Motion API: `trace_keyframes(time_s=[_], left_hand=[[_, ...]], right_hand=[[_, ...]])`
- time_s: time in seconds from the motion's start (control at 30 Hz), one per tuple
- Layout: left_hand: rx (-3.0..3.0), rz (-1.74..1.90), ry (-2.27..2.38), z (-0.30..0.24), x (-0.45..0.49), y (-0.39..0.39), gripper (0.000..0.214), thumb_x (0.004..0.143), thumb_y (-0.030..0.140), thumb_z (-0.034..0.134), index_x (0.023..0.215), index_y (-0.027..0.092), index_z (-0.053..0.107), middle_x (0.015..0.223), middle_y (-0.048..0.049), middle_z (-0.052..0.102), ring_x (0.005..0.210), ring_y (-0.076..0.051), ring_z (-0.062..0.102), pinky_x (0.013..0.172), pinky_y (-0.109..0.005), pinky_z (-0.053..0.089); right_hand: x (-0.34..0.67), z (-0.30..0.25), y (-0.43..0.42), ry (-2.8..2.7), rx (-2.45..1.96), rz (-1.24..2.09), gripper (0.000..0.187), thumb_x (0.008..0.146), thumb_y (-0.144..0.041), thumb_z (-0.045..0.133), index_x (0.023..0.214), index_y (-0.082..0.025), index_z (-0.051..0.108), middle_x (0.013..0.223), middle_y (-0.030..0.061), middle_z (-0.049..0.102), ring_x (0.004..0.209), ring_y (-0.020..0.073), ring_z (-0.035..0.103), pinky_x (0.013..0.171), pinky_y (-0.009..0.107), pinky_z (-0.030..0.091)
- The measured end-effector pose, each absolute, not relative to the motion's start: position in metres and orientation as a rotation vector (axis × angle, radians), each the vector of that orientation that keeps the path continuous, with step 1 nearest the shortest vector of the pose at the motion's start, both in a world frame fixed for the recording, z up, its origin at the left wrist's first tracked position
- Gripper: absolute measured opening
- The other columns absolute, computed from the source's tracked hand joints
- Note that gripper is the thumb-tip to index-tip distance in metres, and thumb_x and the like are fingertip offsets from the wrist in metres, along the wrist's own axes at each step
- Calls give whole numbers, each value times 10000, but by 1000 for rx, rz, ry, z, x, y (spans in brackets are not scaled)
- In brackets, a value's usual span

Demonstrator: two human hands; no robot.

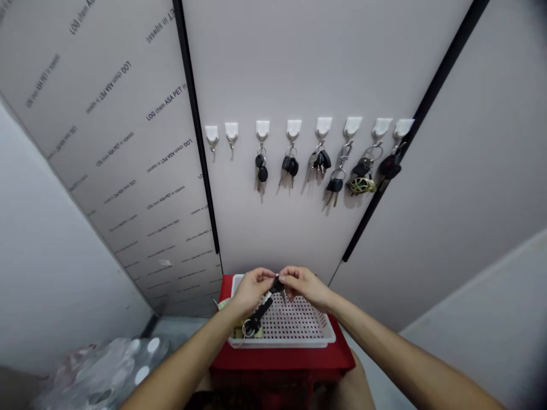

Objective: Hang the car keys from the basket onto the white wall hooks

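My left hand (pixel 256 287) and my right hand (pixel 304 285) meet above a white perforated basket (pixel 299 343), fingers pinched together. Between them they hold a bunch of keys (pixel 277 285) with black heads; a metal blade points down beside the right fingers. The fingertips hide part of the keys, and I cannot make out a ring. Under my left hand, in the basket's left part, lie more black keys (pixel 253 326) with a ring and something yellowish beneath them.
The basket rests on a red stool (pixel 282 359). On the panel ahead is a row of white hooks (pixel 293 128); several carry key bunches (pixel 290 165), while the two leftmost hooks (pixel 231 131) hold nothing. Plastic-wrapped bottles (pixel 143 353) stand on the floor at lower left.
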State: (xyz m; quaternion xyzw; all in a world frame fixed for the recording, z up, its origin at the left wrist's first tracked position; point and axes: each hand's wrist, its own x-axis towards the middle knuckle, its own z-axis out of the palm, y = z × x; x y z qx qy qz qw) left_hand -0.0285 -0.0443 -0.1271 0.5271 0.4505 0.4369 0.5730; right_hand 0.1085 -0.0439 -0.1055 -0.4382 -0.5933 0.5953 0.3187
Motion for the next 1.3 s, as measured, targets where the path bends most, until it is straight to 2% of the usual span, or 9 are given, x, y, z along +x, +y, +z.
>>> trace_keyframes(time_s=[0.13, 0.47, 0.57, 0.67, 0.77, 0.9, 1.07, 1.2, 1.3], left_hand=[[1126, 1126, 1082, -117, -38, -40, 176, 563, 235, 515, 696, 123, 485, 482, 53, 434, 411, -28, 342, 430, -160, 270], [1305, 1258, 1082, -98, -44, -42, 135, 552, 155, 516, 683, 133, 491, 619, 10, 493, 574, -74, 448, 544, -185, 354], [1388, 1265, 1098, -97, -46, -42, 125, 556, 144, 507, 680, 137, 499, 623, 3, 507, 575, -82, 453, 545, -191, 362], [1464, 1292, 1112, -95, -50, -39, 114, 556, 140, 505, 670, 139, 505, 622, 3, 511, 580, -85, 454, 560, -196, 365], [1494, 1303, 1122, -86, -58, -33, 121, 561, 142, 498, 682, 137, 500, 604, 9, 497, 560, -80, 446, 541, -194, 363], [1553, 1324, 1136, -67, -77, -25, 144, 593, 174, 481, 729, 131, 496, 637, -5, 511, 575, -84, 456, 553, -201, 365], [1694, 1375, 1025, -34, -94, -21, 258, 611, 256, 497, 846, 151, 498, 858, -44, 533, 780, -124, 469, 691, -232, 354], [1681, 1334, 934, 0, -97, -12, 216, 632, 264, 477, 801, 130, 493, 726, -27, 537, 664, -101, 491, 608, -214, 363], [1571, 1381, 980, 28, -100, -3, 159, 656, 237, 449, 762, 122, 481, 683, -21, 521, 579, -78, 496, 535, -193, 357]], right_hand=[[103, -93, -44, -1623, -1093, 1527, 228, 572, -323, 522, 677, -131, 458, 525, -49, 467, 396, 22, 392, 419, 170, 326], [86, -85, -32, -1853, -1146, 1177, 119, 576, -246, 498, 619, -139, 465, 514, -43, 471, 466, 52, 415, 460, 176, 325], [83, -81, -32, -2068, -1234, 877, 73, 592, -194, 451, 608, -146, 503, 493, -31, 491, 459, 66, 419, 451, 179, 313], [79, -72, -32, -2260, -1233, 485, 134, 617, -180, 412, 590, -156, 540, 537, -2, 536, 495, 86, 444, 491, 195, 317], [75, -58, -31, -2360, -1174, 309, 173, 656, -204, 386, 600, -159, 544, 581, 18, 550, 516, 95, 448, 508, 204, 317], [68, -29, -24, -2338, -1035, 327, 177, 678, -226, 382, 589, -158, 520, 577, 13, 516, 536, 89, 437, 522, 200, 326], [46, 14, -4, -2082, -971, 522, 160, 652, -256, 407, 582, -144, 497, 551, -10, 474, 524, 79, 426, 502, 191, 340], [18, 43, 16, -2009, -949, 654, 171, 631, -277, 412, 586, -135, 495, 492, -23, 470, 438, 65, 414, 439, 182, 338], [2, 63, 30, -1953, -962, 494, 178, 625, -277, 408, 579, -135, 504, 481, -21, 487, 428, 66, 427, 436, 179, 342]])
